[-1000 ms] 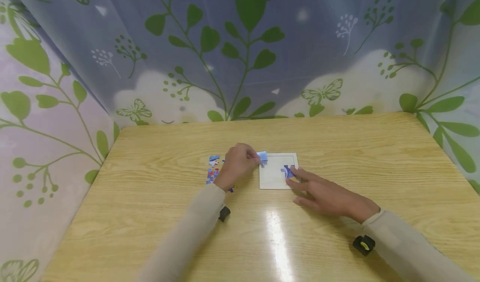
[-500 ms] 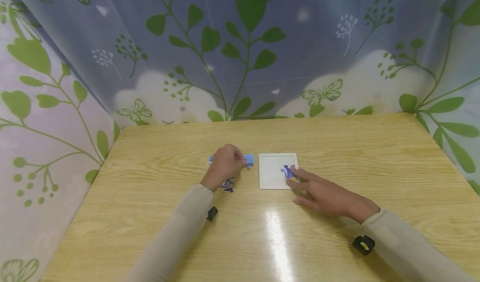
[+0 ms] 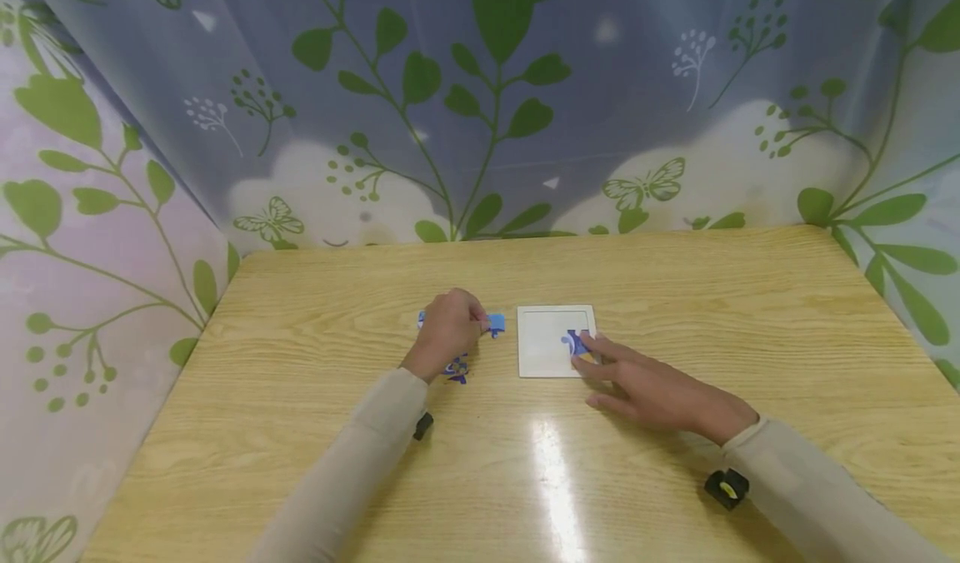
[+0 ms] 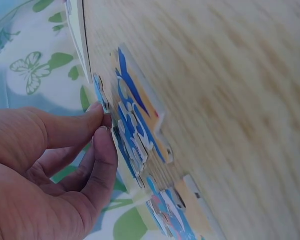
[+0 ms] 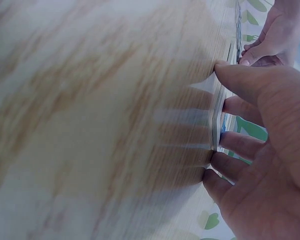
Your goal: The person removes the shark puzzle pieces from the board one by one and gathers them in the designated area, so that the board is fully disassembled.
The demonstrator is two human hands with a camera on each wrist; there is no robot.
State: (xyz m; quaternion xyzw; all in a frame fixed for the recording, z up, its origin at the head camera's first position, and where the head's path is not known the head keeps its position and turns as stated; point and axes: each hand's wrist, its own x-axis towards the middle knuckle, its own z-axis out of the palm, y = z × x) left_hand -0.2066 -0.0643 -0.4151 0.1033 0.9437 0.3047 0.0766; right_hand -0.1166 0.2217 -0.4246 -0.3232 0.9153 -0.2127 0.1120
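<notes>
My left hand [image 3: 448, 326] pinches a light blue puzzle piece [image 3: 497, 324] at the tabletop, left of a white square puzzle board [image 3: 542, 356]. In the left wrist view, thumb and fingertips meet at the end of that light blue piece [image 4: 100, 92]. Several other puzzle pieces [image 4: 134, 120] lie flat beside and partly under this hand; from the head many are hidden. A dark blue and orange piece [image 3: 574, 344] sits at the board's right side. My right hand [image 3: 652, 392] rests with extended fingers on the board's right edge and that piece.
The wooden table [image 3: 300, 430] runs back to a leaf-patterned curtain [image 3: 480, 155]. Loose blue pieces [image 3: 457, 369] show near the left wrist. A black strap-like device [image 3: 727, 489] is on the right wrist.
The left hand has moved left from the board's upper left corner with the light blue piece, bringing it to the bare table. The right hand has stayed in place.
</notes>
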